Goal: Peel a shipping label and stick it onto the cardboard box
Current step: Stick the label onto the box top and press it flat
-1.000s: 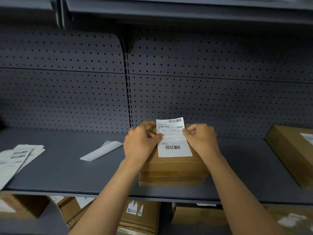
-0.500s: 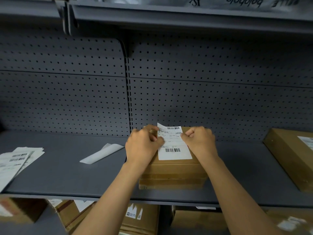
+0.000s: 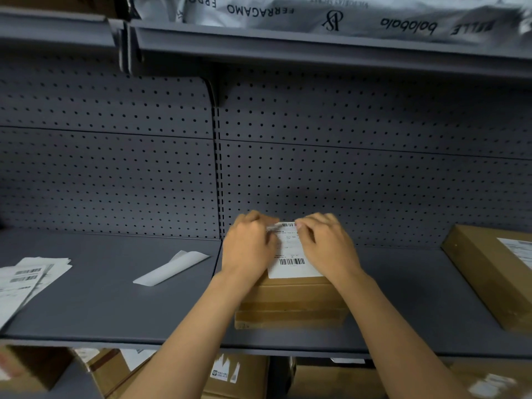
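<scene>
A brown cardboard box lies flat on the grey shelf, near its front edge. A white shipping label with barcodes lies on the box's top face. My left hand rests on the label's left side, fingers bent and pressing down near its upper edge. My right hand covers the label's right side, fingertips meeting the left hand's at the top of the label. The label's lower part looks flat against the box.
A peeled white backing strip lies on the shelf to the left. A stack of labels sits at the far left. Another labelled cardboard box stands at the right. Grey printed bags fill the upper shelf; boxes sit below.
Both hands moved inward and up over the label and lowered its raised upper edge onto the box. The view tilted upward, showing the bags on the upper shelf.
</scene>
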`<state>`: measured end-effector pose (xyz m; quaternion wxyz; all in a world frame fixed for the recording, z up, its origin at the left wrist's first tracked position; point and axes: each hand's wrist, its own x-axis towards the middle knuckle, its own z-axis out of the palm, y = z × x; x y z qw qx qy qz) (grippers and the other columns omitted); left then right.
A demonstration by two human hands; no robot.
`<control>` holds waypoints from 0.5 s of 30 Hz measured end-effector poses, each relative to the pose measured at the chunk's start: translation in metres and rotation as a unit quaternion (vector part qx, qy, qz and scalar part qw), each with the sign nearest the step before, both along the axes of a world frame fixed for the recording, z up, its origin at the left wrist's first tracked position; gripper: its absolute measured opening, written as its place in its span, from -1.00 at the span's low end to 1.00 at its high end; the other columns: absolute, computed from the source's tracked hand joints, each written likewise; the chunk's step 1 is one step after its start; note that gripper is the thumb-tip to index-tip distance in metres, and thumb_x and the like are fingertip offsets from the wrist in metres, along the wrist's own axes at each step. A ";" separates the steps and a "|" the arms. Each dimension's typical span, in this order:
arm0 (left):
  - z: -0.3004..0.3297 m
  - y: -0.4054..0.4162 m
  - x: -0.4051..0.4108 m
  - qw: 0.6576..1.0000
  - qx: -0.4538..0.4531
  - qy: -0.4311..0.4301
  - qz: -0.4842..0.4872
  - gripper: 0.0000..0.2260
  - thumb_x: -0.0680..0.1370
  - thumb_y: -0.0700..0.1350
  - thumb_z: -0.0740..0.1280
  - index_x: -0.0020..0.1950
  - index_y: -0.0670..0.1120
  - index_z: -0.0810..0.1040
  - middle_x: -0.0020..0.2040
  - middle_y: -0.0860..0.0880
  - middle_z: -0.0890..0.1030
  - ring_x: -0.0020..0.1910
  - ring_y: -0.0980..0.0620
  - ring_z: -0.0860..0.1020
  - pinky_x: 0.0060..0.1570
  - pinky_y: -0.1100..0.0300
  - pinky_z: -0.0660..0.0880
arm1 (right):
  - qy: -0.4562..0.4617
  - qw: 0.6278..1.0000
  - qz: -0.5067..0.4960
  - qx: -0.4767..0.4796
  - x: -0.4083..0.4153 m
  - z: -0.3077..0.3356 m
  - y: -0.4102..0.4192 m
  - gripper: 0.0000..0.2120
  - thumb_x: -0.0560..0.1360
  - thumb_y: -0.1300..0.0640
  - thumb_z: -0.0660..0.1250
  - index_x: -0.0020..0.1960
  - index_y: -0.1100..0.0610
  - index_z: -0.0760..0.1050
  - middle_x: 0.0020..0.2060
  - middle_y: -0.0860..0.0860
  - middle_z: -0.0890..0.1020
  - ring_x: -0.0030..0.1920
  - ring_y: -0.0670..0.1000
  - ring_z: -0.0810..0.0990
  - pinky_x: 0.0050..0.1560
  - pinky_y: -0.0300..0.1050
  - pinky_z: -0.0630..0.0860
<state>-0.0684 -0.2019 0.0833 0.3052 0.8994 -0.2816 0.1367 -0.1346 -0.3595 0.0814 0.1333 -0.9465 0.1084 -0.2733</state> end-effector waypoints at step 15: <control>-0.016 0.000 0.015 0.991 0.123 0.007 -0.047 -0.65 0.65 0.09 0.17 0.36 0.13 0.60 0.38 0.06 0.61 0.39 -0.08 0.54 0.19 -0.04 0.59 | 0.129 0.992 -0.006 0.008 0.001 0.000 0.008 -0.37 0.68 -0.17 -0.20 0.29 0.01 0.59 0.34 -0.03 0.60 0.60 -0.04 0.15 0.51 0.10 0.21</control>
